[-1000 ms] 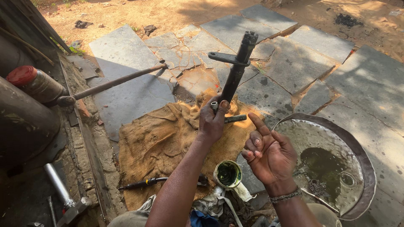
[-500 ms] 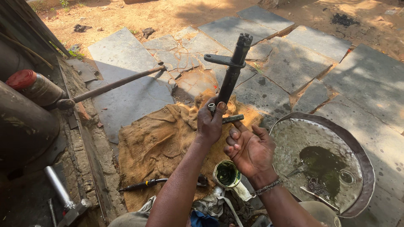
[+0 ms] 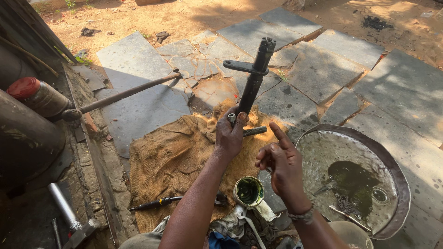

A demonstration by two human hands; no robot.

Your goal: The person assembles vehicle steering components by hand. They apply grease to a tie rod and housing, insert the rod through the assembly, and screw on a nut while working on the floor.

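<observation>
At the far left edge, a rusty cylinder with a red cap [image 3: 34,94] lies beside a large dark drum [image 3: 23,138], and a long iron bar [image 3: 124,94] runs from beside it out across the grey stone paving slabs [image 3: 138,64]. Lower down, a silvery metal tube [image 3: 62,207] slants along the edge of the ledge. Spread over the slabs in the middle is a brown burlap sack [image 3: 170,157], with a black-handled screwdriver [image 3: 157,203] lying on its near edge.

On the sack stands the dark metal shaft [image 3: 253,90], upright and slightly tilted, with a flat cross arm near its top and a short stub sticking out sideways low down. The left hand [image 3: 229,133] is closed around the lower end of the shaft, thumb pressed up against it, steadying it on the cloth. Just below, a small round tin of green grease [image 3: 248,191] sits among crumpled rags [image 3: 240,223].

To the right of the shaft, the right hand [image 3: 282,163] holds nothing: it hangs near the shaft but apart from it, index finger stretched out towards it and the other fingers loosely curled. A beaded band circles that wrist.

Farthest right, a wide shallow metal pan [image 3: 392,161] holds murky liquid with a dark greenish patch and a few small metal parts lying in it.
</observation>
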